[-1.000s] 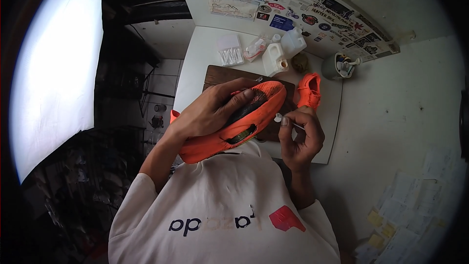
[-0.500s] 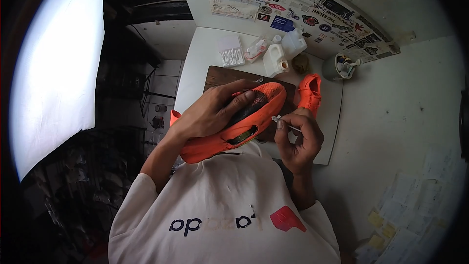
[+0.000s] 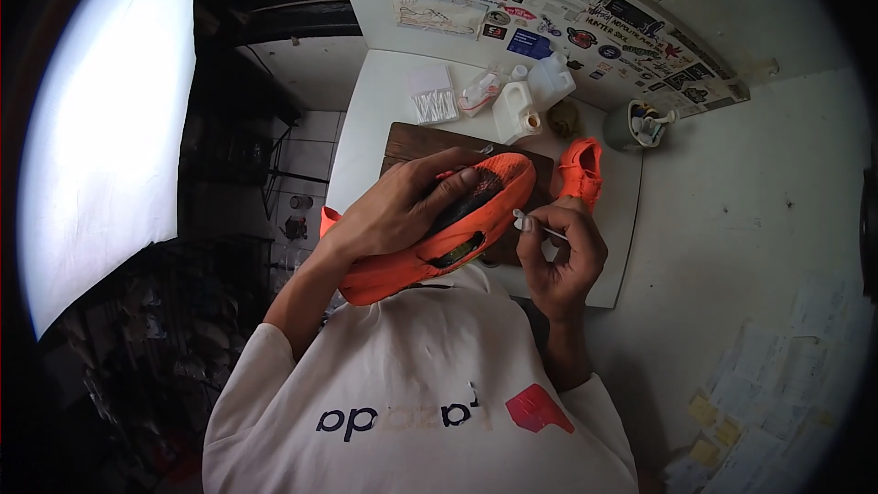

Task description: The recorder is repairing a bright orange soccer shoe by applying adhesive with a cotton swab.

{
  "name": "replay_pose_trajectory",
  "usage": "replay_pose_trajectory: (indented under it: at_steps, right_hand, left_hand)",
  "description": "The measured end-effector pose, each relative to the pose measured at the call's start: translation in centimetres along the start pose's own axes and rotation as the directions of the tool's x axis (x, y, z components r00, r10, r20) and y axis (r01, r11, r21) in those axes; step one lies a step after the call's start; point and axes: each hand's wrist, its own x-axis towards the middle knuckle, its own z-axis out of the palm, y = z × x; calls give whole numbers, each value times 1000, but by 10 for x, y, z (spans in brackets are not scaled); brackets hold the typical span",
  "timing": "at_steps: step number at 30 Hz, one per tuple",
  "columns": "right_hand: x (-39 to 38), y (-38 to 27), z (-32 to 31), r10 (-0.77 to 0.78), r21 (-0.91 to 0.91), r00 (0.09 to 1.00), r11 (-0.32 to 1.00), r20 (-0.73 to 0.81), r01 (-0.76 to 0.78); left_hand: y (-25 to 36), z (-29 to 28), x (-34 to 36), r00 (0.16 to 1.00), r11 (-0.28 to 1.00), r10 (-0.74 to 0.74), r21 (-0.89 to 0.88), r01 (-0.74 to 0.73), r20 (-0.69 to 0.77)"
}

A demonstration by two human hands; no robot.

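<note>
A: Where is the bright orange shoe with the dark, net-like patch [image 3: 485,224]?

B: Mostly under the left hand [image 3: 393,201], held up above the table, in front of the chest. The rounded end points away and to the right; the other end passes below the left wrist, near the white printed T-shirt [image 3: 412,402].

A: How does that hand hold it?

B: Firmly, from above: thumb across the dark patch, fingers reaching over the far side. The dark slot-like opening [image 3: 455,252] in its side is uncovered.

A: And the right hand [image 3: 565,261]?

B: To the right of the held shoe, nearly closed, thumb and forefinger pinching a thin white stick with a pale tip [image 3: 520,220]. That tip is right at the shoe's edge; I can't tell whether they touch.

A: What lies around them?

B: A dark brown wooden board [image 3: 416,140] on the white table [image 3: 355,151] beneath the shoe, and a second orange shoe, laced [image 3: 580,174], just beyond the right hand. Farther back stand a whitish plastic jug [image 3: 514,114] and a pack of thin white sticks [image 3: 433,96].
</note>
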Motion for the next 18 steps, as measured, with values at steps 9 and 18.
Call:
replay_pose_trajectory:
  at_steps: [9,18]
  right_hand:
    - [2,-3,4,54,46,999,997,-2,-54]
    - [1,-3,-2,15,2,998,1000,63,-16]
  left_hand:
    - [-3,2,3,1000,1000,-8,-10,8,-4]
    - [-6,4,5,1000,1000,1,-11,-1,-16]
